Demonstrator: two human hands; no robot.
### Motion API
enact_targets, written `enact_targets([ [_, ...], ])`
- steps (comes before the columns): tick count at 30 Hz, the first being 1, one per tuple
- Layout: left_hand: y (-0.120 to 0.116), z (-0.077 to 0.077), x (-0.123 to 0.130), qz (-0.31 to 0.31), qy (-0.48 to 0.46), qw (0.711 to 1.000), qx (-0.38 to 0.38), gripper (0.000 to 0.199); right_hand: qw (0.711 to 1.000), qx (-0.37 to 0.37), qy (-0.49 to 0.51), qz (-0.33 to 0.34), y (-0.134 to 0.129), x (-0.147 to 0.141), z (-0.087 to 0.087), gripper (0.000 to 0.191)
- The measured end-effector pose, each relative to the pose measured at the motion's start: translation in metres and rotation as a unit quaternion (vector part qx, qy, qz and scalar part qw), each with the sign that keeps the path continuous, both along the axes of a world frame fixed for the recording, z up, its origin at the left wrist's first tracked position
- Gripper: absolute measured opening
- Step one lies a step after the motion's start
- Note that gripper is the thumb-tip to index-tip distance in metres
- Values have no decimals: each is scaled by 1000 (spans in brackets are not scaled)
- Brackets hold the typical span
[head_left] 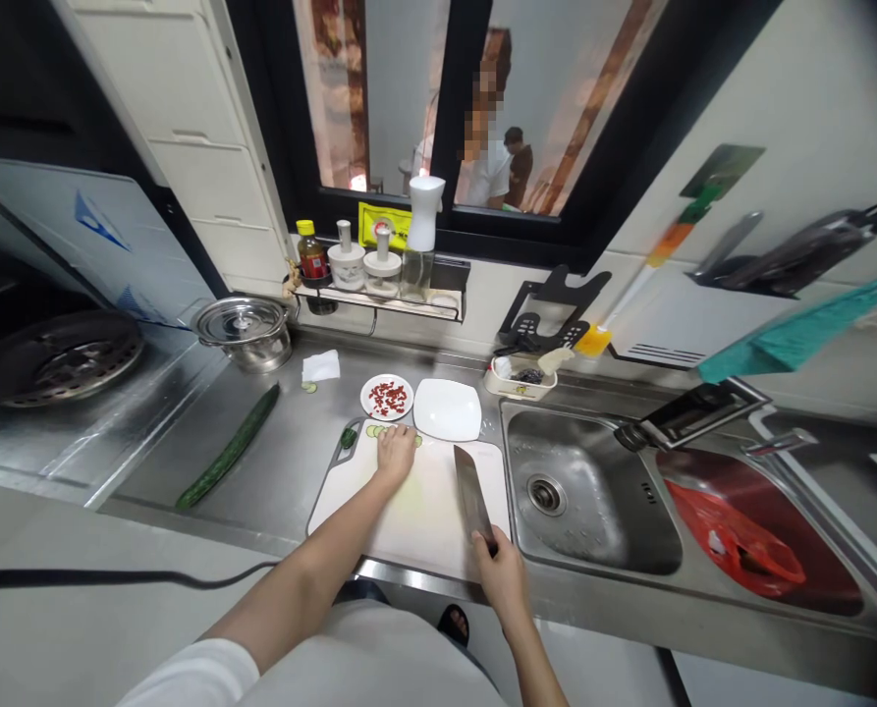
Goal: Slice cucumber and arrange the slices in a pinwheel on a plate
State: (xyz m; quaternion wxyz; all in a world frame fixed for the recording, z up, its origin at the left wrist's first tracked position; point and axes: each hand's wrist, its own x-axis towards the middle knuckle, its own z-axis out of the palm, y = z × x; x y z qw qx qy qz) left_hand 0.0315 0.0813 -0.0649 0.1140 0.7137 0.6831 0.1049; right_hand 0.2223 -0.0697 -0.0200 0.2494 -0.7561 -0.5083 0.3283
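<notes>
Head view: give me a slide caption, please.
Left hand at cucumber slices on a white cutting board; right hand holds a cleaver.

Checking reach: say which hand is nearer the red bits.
Left hand: just on the near side of the red bits. The right hand, gripping the knife, is farther, toward the sink.

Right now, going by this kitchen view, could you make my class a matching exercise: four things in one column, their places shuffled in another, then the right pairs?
Things
1. Knife
2. Left hand
3. Long cucumber
4. Red bag

Places
A. On the counter, left of the cutting board
B. In the right sink basin
C. In the right hand
D. By the cucumber slices

Pairs: 1-C, 2-D, 3-A, 4-B
</notes>
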Motion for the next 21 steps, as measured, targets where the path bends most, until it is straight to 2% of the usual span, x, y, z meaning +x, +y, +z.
enact_targets([
  [5,-7,7,1,28,-73,997,-21,18,1000,-7,-12,-12,-1,2,-1,37],
  [9,-10,9,-10,27,-145,987,-64,19,1000,-4,-11,-16,-2,4,-3,38],
  [12,-9,7,-26,-28,-166,977,-128,19,1000,2,-11,-11,-2,5,-5,35],
  [15,-6,10,-41,-123,-154,963,-183,17,1000,6,-13,-4,-3,4,-5,33],
  [18,-4,15,-47,-198,-127,949,-208,17,1000,16,-16,3,-4,2,-5,31],
  [21,-4,18,-45,-248,-115,937,-218,19,1000,23,-17,10,-4,-1,-4,31],
])
